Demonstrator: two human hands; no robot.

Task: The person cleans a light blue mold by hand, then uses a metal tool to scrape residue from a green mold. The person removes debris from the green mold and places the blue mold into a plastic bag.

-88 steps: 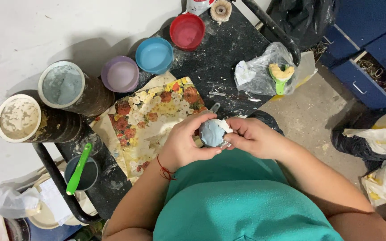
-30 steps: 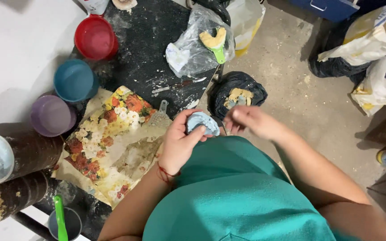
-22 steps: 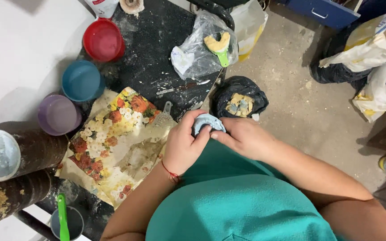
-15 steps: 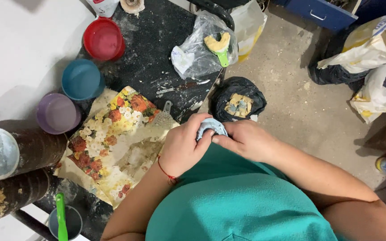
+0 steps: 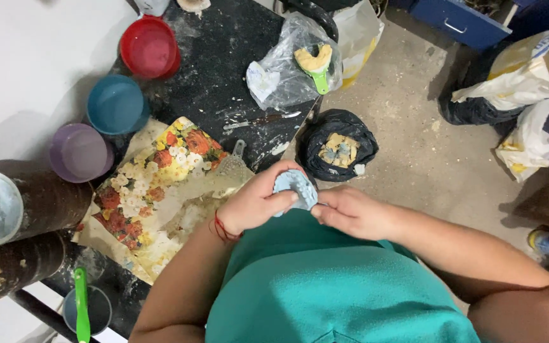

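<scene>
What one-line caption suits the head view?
Left hand and right hand hold a pale blue moulded cast beside a floral paper sheet.

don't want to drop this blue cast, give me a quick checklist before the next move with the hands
1. Left hand gripping the pale blue cast: ok, fingers wrap its edge.
2. Right hand on the cast: ok, fingertips touch its lower edge.
3. Black bag on the floor open below the hands: ok, mouth open, scraps inside.
4. Flowered sheet free as a set-down spot: ok, only a metal tray lies at its edge.
5. Cast free of cracks: cannot tell, too small.
6. Coloured bowls out of the way: ok, at the table's far side.
</scene>
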